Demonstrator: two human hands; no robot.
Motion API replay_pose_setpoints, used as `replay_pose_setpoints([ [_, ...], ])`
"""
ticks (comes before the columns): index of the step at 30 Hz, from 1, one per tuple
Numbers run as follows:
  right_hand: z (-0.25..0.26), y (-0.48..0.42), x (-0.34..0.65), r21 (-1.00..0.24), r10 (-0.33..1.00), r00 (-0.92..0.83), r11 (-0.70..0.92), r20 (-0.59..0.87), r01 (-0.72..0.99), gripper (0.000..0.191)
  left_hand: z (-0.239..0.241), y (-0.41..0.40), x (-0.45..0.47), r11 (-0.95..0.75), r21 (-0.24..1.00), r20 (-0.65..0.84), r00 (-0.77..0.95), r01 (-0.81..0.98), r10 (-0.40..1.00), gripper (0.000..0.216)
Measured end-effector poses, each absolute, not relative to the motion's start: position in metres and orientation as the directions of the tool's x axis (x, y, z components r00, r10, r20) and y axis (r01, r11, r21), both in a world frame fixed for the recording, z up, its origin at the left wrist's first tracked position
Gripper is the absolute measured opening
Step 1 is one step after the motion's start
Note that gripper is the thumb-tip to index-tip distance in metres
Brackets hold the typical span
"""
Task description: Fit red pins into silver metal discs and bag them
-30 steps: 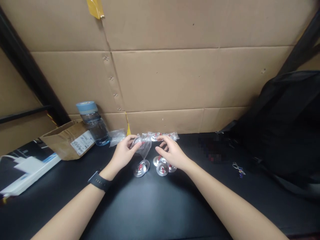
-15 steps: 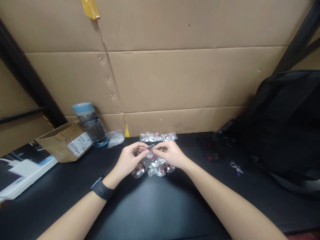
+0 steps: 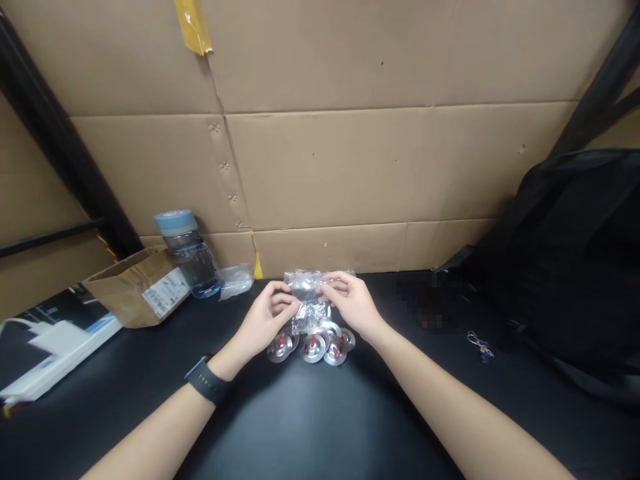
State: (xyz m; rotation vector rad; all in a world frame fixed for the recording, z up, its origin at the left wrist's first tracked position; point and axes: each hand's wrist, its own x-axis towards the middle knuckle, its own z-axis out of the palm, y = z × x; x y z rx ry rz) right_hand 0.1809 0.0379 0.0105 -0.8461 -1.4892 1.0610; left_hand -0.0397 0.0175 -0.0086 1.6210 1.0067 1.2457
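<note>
Between my two hands is a small clear plastic bag (image 3: 312, 312), crinkled and shiny. My left hand (image 3: 264, 315) grips its left side with thumb and fingers. My right hand (image 3: 351, 301) pinches its upper right side. Whether anything is inside the bag is hard to tell. Just below, on the black surface, lies a cluster of silver metal discs (image 3: 313, 348) with domed middles and red bands, like finger cymbals. Some discs overlap, and the bag partly covers the back ones. Behind the hands, a row of clear packets (image 3: 300, 275) is mostly hidden.
To the left stand a blue-capped bottle (image 3: 187, 257), a brown paper bag (image 3: 130, 290) and a white box (image 3: 65, 347); a plastic packet (image 3: 235, 280) lies beside the bottle. A black backpack (image 3: 575, 267) and a small corded trinket (image 3: 481, 347) are right. A cardboard wall (image 3: 360, 167) rises behind.
My hands have moved slightly apart, and the clear bag now shows spread between them. More of the discs below are uncovered. The whole view has shifted a little.
</note>
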Motion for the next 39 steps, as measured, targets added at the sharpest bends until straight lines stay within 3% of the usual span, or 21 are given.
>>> replay_pose_setpoints([
  [3, 0.008, 0.036, 0.181, -0.932, 0.918, -0.17, 0.362, 0.359, -0.015, 0.042, -0.005, 0.016, -0.038, -0.372, 0.927, 0.359, 0.165, 0.052, 0.919, 0.034],
  [7, 0.006, 0.035, 0.181, -0.914, 0.905, -0.129, 0.402, 0.405, -0.051, 0.057, 0.004, 0.01, -0.036, -0.4, 0.909, 0.37, 0.217, 0.116, 0.903, 0.027],
  [9, 0.007, 0.034, 0.181, -0.909, 0.896, -0.154, 0.415, 0.416, -0.043, 0.044, 0.008, 0.007, -0.037, -0.382, 0.911, 0.344, 0.227, 0.154, 0.911, 0.019],
  [12, 0.008, 0.034, 0.182, -0.913, 0.885, -0.261, 0.406, 0.386, 0.029, 0.026, 0.009, 0.007, -0.039, -0.345, 0.924, 0.308, 0.216, 0.163, 0.927, 0.045],
  [15, 0.007, 0.035, 0.183, -0.913, 0.861, -0.367, 0.403, 0.352, 0.069, 0.03, 0.006, 0.01, -0.043, -0.357, 0.918, 0.319, 0.215, 0.173, 0.923, 0.055],
  [21, 0.005, 0.034, 0.184, -0.866, 0.754, -0.557, 0.487, 0.348, 0.118, 0.023, 0.003, 0.013, -0.047, -0.332, 0.93, 0.289, 0.248, 0.158, 0.925, 0.05],
  [26, 0.004, 0.034, 0.183, -0.9, 0.798, -0.508, 0.425, 0.324, 0.094, 0.031, 0.005, 0.012, -0.047, -0.36, 0.913, 0.299, 0.286, 0.193, 0.911, 0.053],
  [28, 0.003, 0.035, 0.183, -0.924, 0.829, -0.48, 0.37, 0.285, 0.091, 0.037, 0.007, 0.01, -0.047, -0.477, 0.823, 0.407, 0.265, 0.309, 0.874, 0.045],
  [30, 0.003, 0.036, 0.184, -0.938, 0.843, -0.469, 0.338, 0.264, 0.081, 0.047, 0.01, 0.006, -0.048, -0.592, 0.645, 0.511, 0.303, 0.483, 0.804, 0.041],
  [34, 0.003, 0.035, 0.182, -0.943, 0.861, -0.433, 0.327, 0.267, 0.068, 0.065, 0.014, -0.005, -0.043, -0.683, 0.268, 0.59, 0.445, 0.68, 0.674, 0.065],
  [39, 0.011, 0.028, 0.179, -0.941, 0.842, -0.475, 0.329, 0.254, 0.08, 0.054, 0.011, -0.008, -0.034, -0.722, 0.093, 0.62, 0.528, 0.685, 0.581, 0.022],
])
